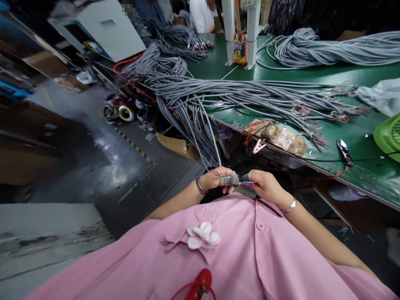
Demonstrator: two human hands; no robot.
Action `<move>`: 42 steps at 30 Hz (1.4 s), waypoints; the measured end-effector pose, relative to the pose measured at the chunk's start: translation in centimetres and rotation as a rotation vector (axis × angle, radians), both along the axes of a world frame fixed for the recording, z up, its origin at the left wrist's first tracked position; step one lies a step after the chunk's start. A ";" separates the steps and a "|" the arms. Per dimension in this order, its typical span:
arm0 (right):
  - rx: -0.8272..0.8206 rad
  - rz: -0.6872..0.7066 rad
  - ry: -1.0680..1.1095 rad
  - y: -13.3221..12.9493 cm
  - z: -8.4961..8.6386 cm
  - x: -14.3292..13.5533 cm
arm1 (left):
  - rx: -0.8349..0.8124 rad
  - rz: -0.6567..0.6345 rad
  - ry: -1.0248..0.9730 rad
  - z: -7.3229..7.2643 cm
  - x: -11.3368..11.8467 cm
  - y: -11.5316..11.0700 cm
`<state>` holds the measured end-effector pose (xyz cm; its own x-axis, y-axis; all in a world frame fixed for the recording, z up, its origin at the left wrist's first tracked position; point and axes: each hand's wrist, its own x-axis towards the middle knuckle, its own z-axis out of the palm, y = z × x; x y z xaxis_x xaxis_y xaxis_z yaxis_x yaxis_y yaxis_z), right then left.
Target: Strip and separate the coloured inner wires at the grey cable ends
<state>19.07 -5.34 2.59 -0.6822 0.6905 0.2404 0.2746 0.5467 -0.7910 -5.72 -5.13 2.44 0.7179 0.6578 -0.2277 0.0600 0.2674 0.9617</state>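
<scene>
Close to my body, just off the table's front edge, my two hands work together on a grey cable (213, 141). My left hand (215, 180) is closed around its end, where thin coloured wires come out. My right hand (267, 188) pinches thin coloured wires (246, 182) that span the small gap between the hands. Worn grey wraps (229, 179) cover fingers at the pinch and partly hide the wires. From the left hand the cable runs up to a large bundle of grey cables (218, 89) that lies on the table and hangs over its edge.
The green table (271, 77) carries another grey cable coil (312, 48), cutters (344, 152), a green basket (387, 135) and a plastic bag (383, 96). A pink clip (258, 146) sits at its edge. A cardboard box (178, 146) stands below. Another person (201, 16) is at the far side.
</scene>
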 end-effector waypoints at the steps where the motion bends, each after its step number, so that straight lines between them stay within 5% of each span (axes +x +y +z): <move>1: 0.121 -0.003 -0.078 0.3 0.1 0.3 | -0.019 -0.061 0.031 0.2 -0.3 0.2; 5: 0.307 -0.160 -0.242 1.5 -1.2 1.8 | -0.049 -0.135 0.075 0.9 -1.2 0.4; 10: -0.079 -0.508 -0.092 1.4 -4.0 4.1 | 0.039 0.073 0.004 0.1 -1.0 -0.4; 15: -0.629 -0.307 0.129 -1.4 -3.2 3.7 | 0.036 0.296 -0.088 -2.4 0.2 -1.0; 18: -0.820 -0.202 0.200 -2.2 -1.9 1.8 | 0.074 0.288 -0.091 -3.3 0.7 -1.0; 23: -1.091 -0.264 0.436 -1.4 -1.0 -0.9 | 0.225 0.200 0.004 -3.6 0.8 -0.8; 42: -1.086 -0.297 0.513 -1.4 -1.0 -1.6 | 0.617 0.068 0.150 -2.5 0.6 -0.7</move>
<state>17.48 -6.72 1.63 -0.4612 0.8111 -0.3598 -0.1999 -0.4900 -0.8485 -5.09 -5.79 -0.04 0.6597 0.7431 0.1126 0.2083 -0.3246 0.9226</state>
